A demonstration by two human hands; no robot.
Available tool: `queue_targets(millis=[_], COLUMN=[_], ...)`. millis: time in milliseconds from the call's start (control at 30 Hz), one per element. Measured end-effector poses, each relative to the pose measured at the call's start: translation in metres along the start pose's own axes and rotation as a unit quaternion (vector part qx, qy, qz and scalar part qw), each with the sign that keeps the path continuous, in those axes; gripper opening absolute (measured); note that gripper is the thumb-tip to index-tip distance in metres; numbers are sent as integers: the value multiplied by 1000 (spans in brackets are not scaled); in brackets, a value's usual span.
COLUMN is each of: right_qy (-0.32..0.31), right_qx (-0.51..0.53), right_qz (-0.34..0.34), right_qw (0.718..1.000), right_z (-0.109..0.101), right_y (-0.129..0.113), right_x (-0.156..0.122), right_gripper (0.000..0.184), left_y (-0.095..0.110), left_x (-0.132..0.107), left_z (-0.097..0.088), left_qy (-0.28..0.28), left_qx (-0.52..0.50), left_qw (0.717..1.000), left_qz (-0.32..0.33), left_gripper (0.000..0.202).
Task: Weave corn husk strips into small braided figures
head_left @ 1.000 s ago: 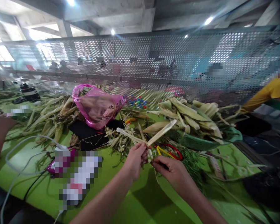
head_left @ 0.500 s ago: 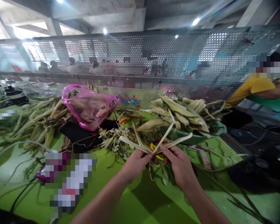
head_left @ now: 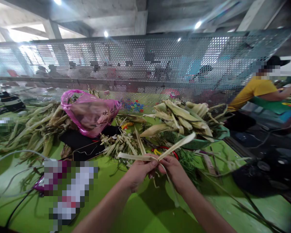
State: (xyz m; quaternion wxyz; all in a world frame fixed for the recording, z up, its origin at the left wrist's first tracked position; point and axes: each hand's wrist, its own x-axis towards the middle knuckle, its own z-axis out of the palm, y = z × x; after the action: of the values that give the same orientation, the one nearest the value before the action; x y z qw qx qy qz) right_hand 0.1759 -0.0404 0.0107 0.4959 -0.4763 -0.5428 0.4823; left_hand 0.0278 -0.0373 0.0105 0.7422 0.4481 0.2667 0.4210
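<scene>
Pale corn husk strips point(head_left: 177, 146) cross between my two hands in the middle of the view. My left hand point(head_left: 141, 171) is closed, thumb pressed on the crossing, with one strip pointing out to the left. Fingers of my right hand point(head_left: 172, 169) pinch the strips from the other side; one strip rises to the upper right and another hangs below. Just beyond my hands lie a red-handled tool point(head_left: 171, 149), partly covered, and a pile of short husk trimmings point(head_left: 122, 144). A bundle of thin green strands point(head_left: 188, 160) rests right of my right hand.
A green basket point(head_left: 220, 132) heaped with corn husks point(head_left: 184, 113) stands at back right. On the left are a pink plastic bag point(head_left: 91, 111), more husks point(head_left: 42, 121), a purple box point(head_left: 38, 184) and white cables point(head_left: 16, 150). A perforated metal screen point(head_left: 135, 58) closes the back. A person in yellow point(head_left: 259, 89) sits right.
The strip that stood up towards the upper right between my hands is now folded down below them. Both hands have drawn closer together. The view has shifted slightly.
</scene>
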Motion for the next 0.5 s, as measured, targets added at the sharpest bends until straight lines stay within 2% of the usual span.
queue_targets(millis=[100, 233, 400, 500], right_qy=[76, 74, 88, 74], right_qx=[-54, -99, -103, -57], right_qz=[-37, -93, -89, -45], right_qw=[995, 988, 987, 995], right_z=[-8, -12, -8, -6], right_y=[-13, -23, -21, -20], right_x=[-4, -8, -9, -8], right_gripper=[27, 25, 22, 25], left_y=[0, -2, -7, -4], left_x=[2, 5, 4, -1], left_z=[-4, -7, -4, -3], left_qy=[37, 40, -5, -73], left_qx=[29, 75, 112, 83], left_qw=[999, 996, 994, 994], left_qz=[10, 14, 15, 24], left_gripper=[32, 27, 20, 19])
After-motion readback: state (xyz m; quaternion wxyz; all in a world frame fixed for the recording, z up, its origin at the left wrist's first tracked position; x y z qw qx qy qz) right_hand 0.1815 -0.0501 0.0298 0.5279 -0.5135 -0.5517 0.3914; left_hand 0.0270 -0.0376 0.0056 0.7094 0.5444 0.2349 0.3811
